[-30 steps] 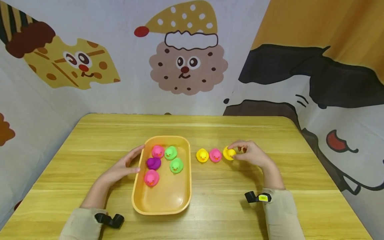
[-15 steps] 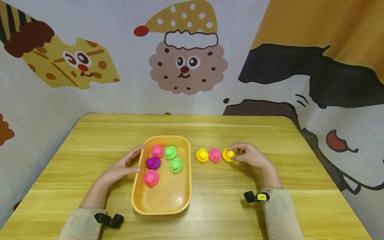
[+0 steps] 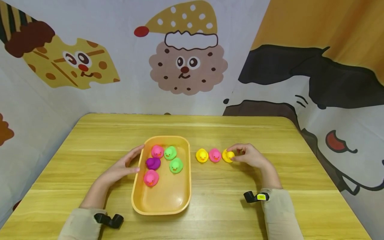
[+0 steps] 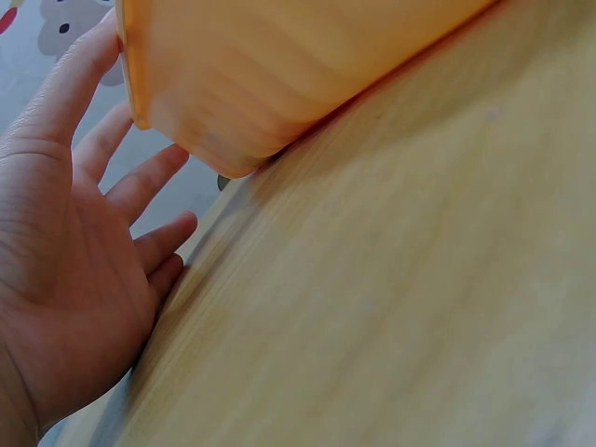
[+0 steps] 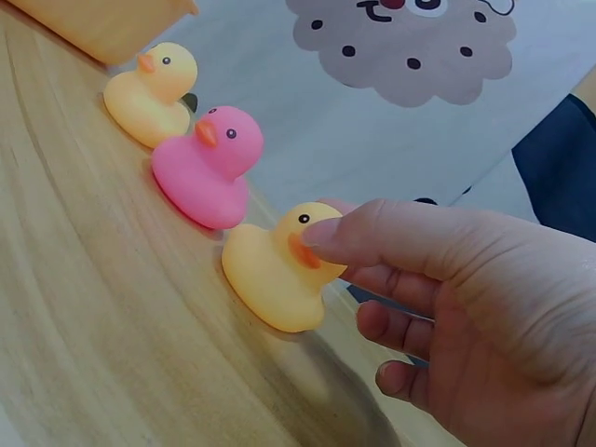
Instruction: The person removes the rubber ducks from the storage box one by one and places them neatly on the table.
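My right hand (image 3: 250, 156) pinches the head of a yellow rubber duck (image 5: 270, 279) between thumb and fingers, and the duck sits on the table. To its left stand a pink rubber duck (image 3: 215, 155) and another yellow rubber duck (image 3: 202, 155), forming a row. My left hand (image 3: 122, 168) touches the left wall of an orange plastic tub (image 3: 162, 208), thumb and fingers spread and mostly straight. Inside the tub lie two pink ducks (image 3: 151, 178), a purple duck (image 3: 153, 163) and two green ducks (image 3: 176, 165), gathered toward its far half.
A wooden table (image 3: 222, 213) carries everything, with its far edge against a cartoon-printed cloth (image 3: 120, 100). Each sleeve has a black wrist camera, one on the left (image 3: 109, 220) and one on the right (image 3: 255, 196).
The yellow duck in my right hand has shifted slightly left, closer to the pink duck in the row. My left hand and the tub stay in place.
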Demonstrator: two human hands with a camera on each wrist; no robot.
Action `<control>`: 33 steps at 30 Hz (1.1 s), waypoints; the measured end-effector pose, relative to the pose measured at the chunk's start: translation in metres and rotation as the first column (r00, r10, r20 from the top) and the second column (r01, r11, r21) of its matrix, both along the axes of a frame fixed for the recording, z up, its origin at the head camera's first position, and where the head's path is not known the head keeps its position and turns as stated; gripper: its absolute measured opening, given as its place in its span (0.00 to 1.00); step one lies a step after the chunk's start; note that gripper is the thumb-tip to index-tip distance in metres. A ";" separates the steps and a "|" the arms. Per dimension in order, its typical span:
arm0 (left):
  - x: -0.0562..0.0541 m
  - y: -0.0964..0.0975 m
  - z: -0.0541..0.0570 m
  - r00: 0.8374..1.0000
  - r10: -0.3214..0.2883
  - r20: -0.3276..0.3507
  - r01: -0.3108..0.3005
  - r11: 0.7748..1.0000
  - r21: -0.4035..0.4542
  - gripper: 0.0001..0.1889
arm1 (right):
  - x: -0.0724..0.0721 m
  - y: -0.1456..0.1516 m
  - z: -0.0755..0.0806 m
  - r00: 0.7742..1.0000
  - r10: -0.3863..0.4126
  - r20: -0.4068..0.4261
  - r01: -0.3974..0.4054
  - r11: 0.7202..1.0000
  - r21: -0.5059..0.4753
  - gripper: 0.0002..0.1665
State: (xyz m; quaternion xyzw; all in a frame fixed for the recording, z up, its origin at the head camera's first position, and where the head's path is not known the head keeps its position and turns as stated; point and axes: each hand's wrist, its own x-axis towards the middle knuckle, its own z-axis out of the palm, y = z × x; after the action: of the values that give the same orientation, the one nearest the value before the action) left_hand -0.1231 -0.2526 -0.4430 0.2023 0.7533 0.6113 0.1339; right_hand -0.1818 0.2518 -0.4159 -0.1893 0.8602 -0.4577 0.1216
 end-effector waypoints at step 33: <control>0.001 0.000 -0.001 1.000 0.008 -0.002 -0.008 1.000 -0.008 0.40 | 0.045 -0.089 0.069 0.956 -0.059 -0.288 0.021 0.991 -0.134 0.19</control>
State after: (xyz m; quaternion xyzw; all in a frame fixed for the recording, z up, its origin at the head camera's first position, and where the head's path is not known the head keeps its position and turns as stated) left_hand -0.1216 -0.2527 -0.4438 0.1994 0.7568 0.6085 0.1315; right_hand -0.1364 0.1626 -0.3468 -0.2446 0.8409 -0.4820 -0.0279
